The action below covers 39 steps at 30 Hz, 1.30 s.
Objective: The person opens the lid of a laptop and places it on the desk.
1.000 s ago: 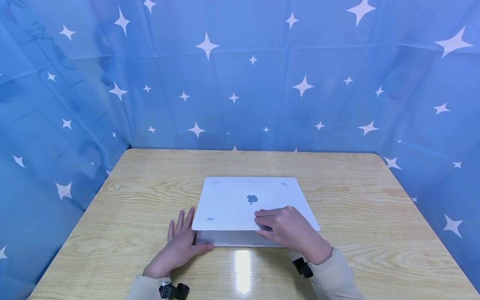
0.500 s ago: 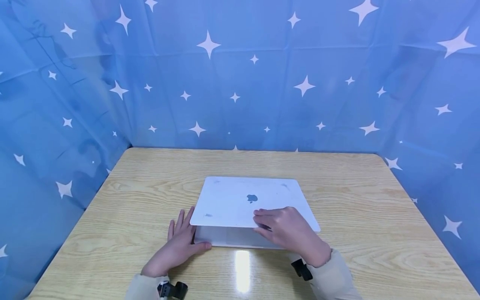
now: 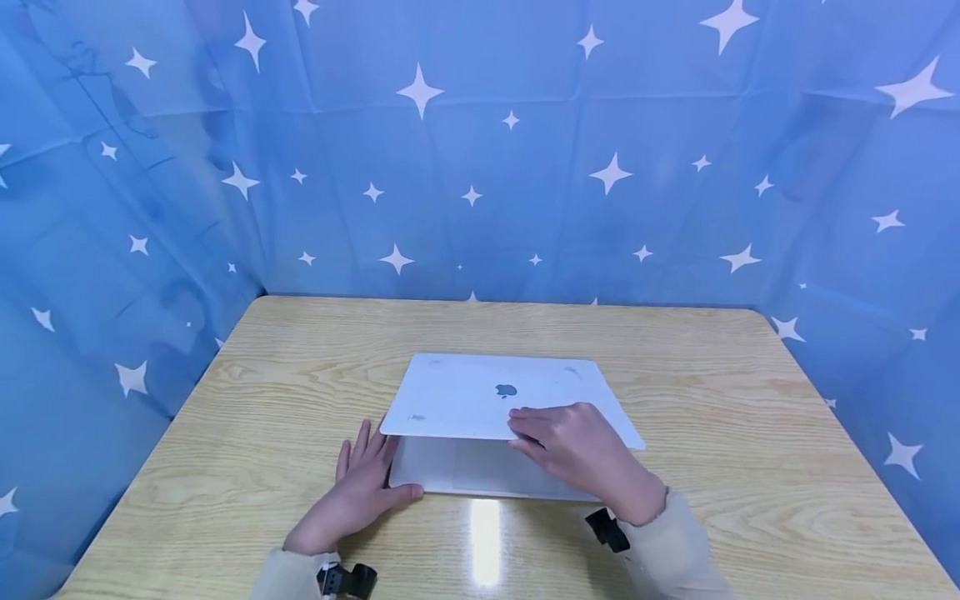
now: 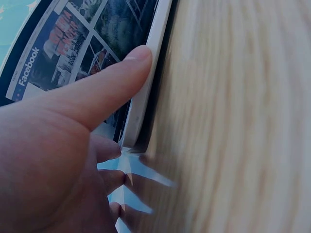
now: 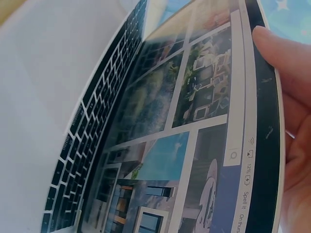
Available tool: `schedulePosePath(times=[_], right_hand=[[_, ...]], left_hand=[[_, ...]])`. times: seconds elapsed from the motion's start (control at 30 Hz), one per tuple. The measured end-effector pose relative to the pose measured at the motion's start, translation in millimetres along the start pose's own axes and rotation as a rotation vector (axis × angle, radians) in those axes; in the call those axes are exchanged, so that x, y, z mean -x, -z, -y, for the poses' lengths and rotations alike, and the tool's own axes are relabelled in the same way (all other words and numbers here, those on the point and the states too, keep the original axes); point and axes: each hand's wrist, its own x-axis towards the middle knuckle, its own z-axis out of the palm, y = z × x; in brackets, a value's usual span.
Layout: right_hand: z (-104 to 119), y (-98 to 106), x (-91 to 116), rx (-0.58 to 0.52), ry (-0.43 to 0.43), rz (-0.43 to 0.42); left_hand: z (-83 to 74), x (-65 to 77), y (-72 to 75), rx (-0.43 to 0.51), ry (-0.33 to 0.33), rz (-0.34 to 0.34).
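Note:
A silver laptop (image 3: 450, 404) with a dark apple logo lies on the table, its lid partly raised and its front edge facing me. My right hand (image 3: 581, 450) pinches the lid's front edge right of centre, thumb on the screen side and fingers on the outside. My left hand (image 3: 352, 496) spreads its fingers at the base's (image 3: 480, 467) front left corner, thumb resting on the front edge. The right wrist view shows the lit screen (image 5: 160, 107) and the black keyboard (image 5: 97, 104). Most of the keyboard is hidden by the lid in the head view.
A light wooden table (image 3: 750, 433) surrounds the laptop. Blue curtains (image 3: 480, 150) with white stars stand behind it and along both sides. Black wrist cameras (image 3: 348, 581) sit on both sleeves. A bright light reflection shows in front of the laptop.
The lid's front edge has risen with my right hand, and more of the base shows beneath it. My left hand has stayed at the left corner.

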Motion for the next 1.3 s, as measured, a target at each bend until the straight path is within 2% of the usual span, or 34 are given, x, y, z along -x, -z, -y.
schedulePosePath(times=[0.47, 0.87, 1.13, 1.3], right_hand=[[-12, 8, -13, -0.036, 0.018, -0.033], [-18, 17, -23, -0.074, 0.009, -0.034], [-22, 17, -27, -0.014, -0.007, -0.066], [-17, 17, -28, 0.060, -0.090, -0.075]], left_hand=[[-0.2, -0.5, 0.4, -0.034, 0.033, 0.003], [-0.7, 0.2, 0.0, -0.032, 0.031, -0.018], [0.4, 0.1, -0.3, -0.038, 0.056, -0.019], [1.1, -0.5, -0.7, -0.049, 0.056, -0.014]])
